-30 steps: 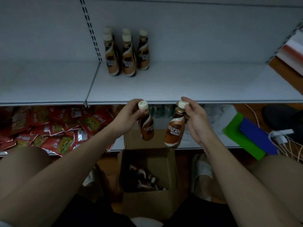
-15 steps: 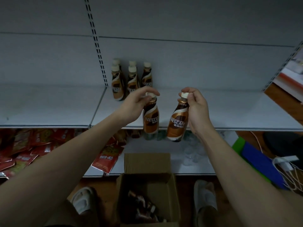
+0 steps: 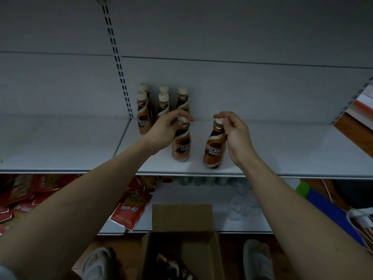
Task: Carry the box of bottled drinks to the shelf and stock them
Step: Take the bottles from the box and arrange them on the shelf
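My left hand grips the cap and neck of a brown coffee bottle standing upright on the white shelf. My right hand pinches the cap of a second brown bottle, which tilts slightly near the shelf's front edge. Several more bottles stand in a group at the shelf's back, just left of my left hand. The open cardboard box sits on the floor below, with a few bottles lying inside.
Red snack packets lie on the lower shelf at the left. Clear cups stand on the lower shelf's right part. Green and blue items and white cables lie at the right. My slippered feet flank the box.
Both hands have moved up and forward from above the box, bringing the two bottles over the shelf edge and down onto the shelf board.
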The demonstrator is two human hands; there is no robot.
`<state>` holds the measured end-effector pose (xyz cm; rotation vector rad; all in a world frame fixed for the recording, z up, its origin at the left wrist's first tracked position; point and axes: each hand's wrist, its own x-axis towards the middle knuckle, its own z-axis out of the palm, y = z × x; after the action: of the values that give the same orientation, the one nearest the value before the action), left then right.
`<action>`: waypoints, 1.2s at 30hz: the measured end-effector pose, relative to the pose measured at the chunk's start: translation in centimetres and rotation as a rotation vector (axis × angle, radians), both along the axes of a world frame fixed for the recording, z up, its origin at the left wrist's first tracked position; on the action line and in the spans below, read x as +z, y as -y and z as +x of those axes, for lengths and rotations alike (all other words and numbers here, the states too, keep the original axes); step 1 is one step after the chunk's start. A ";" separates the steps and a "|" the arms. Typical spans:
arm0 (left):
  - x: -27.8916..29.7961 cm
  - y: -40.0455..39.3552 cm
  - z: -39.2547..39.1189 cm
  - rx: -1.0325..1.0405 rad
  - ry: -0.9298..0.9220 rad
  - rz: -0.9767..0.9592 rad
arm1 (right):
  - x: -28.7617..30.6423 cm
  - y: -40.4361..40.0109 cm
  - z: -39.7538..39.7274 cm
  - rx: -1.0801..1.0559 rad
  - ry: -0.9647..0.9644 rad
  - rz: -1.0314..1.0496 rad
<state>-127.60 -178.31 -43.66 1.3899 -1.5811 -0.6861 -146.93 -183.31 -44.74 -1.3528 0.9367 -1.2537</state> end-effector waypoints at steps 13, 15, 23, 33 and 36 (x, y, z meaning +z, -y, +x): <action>-3.4 -1.1 -2.4 0.288 -0.185 0.028 | -1.2 -1.8 -0.8 0.000 -0.063 0.008; -4.7 -1.0 -2.9 0.417 -0.082 0.081 | -1.7 -2.4 -0.8 -0.034 -0.143 -0.013; -6.7 -0.4 -3.7 0.517 0.127 0.100 | -5.5 -2.5 -1.2 -0.082 -0.519 -0.007; -6.5 2.9 -4.1 0.544 0.262 0.136 | -5.2 2.1 0.7 -0.101 -0.600 -0.049; -6.5 4.0 -3.8 0.534 0.273 0.146 | -5.2 3.9 1.2 -0.096 -0.623 -0.046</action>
<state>-131.43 -182.29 -50.13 1.9786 -1.2843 -0.3000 -145.68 -187.19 -49.93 -1.7978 1.4161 -0.9316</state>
